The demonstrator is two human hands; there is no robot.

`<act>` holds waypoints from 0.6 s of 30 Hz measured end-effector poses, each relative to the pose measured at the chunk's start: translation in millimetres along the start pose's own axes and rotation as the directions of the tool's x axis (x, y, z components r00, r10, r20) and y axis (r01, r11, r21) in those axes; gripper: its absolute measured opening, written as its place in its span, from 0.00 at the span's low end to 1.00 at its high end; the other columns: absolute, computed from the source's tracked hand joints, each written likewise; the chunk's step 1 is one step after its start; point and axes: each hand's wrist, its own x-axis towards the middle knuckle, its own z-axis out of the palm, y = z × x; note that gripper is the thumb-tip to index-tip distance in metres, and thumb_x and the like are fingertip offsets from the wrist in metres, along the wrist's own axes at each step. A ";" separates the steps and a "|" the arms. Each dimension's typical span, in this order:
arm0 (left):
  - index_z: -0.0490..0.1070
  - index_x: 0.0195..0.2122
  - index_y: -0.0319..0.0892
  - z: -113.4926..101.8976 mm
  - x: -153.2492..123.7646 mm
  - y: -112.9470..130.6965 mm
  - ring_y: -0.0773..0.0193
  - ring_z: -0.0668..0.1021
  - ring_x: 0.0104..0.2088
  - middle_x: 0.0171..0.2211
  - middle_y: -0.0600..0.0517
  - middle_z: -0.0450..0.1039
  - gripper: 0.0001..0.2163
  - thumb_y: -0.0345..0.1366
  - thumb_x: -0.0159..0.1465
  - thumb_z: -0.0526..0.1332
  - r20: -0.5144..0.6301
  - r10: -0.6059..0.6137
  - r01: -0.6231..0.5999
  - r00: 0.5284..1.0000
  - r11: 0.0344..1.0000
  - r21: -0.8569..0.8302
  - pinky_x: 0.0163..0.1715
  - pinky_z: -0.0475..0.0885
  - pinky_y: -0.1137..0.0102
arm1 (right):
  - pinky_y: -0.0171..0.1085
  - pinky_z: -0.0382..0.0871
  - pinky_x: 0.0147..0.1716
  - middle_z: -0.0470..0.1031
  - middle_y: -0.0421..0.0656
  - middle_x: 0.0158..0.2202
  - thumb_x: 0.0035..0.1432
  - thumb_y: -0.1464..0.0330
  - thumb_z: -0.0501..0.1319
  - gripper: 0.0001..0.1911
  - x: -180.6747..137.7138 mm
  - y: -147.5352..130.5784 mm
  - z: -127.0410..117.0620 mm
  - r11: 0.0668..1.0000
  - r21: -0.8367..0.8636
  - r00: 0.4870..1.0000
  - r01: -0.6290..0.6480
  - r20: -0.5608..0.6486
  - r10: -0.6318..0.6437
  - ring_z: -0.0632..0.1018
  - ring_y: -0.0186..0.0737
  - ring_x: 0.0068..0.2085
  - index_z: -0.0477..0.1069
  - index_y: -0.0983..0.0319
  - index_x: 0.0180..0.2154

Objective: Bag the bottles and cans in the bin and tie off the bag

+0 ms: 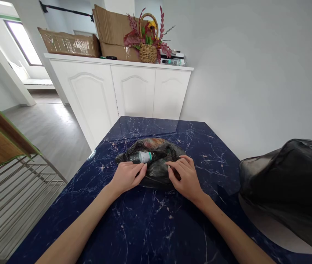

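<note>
A black plastic bag point(156, 167) lies in the middle of a dark blue marble table point(150, 220). A plastic bottle with a green label point(142, 157) sticks out of the bag's left side, and something colourful shows at its top. My left hand point(127, 176) rests on the bag's near left edge, just under the bottle, fingers curled on the plastic. My right hand point(184, 176) presses on the bag's near right edge with fingers bent into the plastic.
A larger black bag point(290, 183) stands at the table's right edge. Behind the table is a white cabinet point(123, 88) with cardboard boxes point(70, 43), a wicker flower basket point(148, 47) and a bottle on top. A slatted rack point(10, 187) is at left.
</note>
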 end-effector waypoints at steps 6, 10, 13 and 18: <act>0.72 0.27 0.48 -3.1 -2.3 9.6 0.63 0.71 0.17 0.17 0.54 0.67 0.21 0.42 0.77 0.52 0.003 0.002 -0.002 1.000 0.996 -0.093 0.24 0.68 0.68 | 0.52 0.72 0.51 0.71 0.37 0.27 0.72 0.68 0.61 0.21 2.6 -0.4 -4.0 1.000 0.000 0.996 0.014 0.089 -0.014 0.74 0.44 0.33 0.72 0.56 0.64; 0.69 0.28 0.48 3.3 -5.3 28.7 0.65 0.69 0.16 0.17 0.56 0.66 0.18 0.39 0.76 0.52 0.037 0.063 -0.055 0.997 0.982 -0.182 0.23 0.64 0.68 | 0.52 0.70 0.52 0.78 0.40 0.33 0.70 0.69 0.62 0.23 3.8 -1.9 -4.7 0.999 0.008 0.985 0.052 0.163 -0.053 0.75 0.47 0.38 0.74 0.52 0.64; 0.67 0.35 0.48 8.2 -8.2 35.5 0.67 0.67 0.16 0.17 0.59 0.65 0.12 0.38 0.77 0.52 0.047 0.067 -0.054 0.997 0.972 -0.230 0.22 0.63 0.69 | 0.51 0.69 0.51 0.76 0.40 0.30 0.70 0.72 0.61 0.12 2.6 -0.4 -2.2 0.999 0.018 0.991 0.027 0.132 -0.029 0.75 0.46 0.37 0.80 0.54 0.48; 0.62 0.42 0.47 8.1 -7.9 26.4 0.67 0.67 0.15 0.18 0.62 0.66 0.09 0.38 0.80 0.46 0.056 -0.059 0.069 0.997 0.975 -0.212 0.22 0.60 0.71 | 0.48 0.67 0.47 0.68 0.37 0.25 0.67 0.76 0.59 0.10 0.3 2.8 -1.1 0.996 0.069 0.998 -0.065 -0.002 0.065 0.72 0.44 0.35 0.74 0.56 0.35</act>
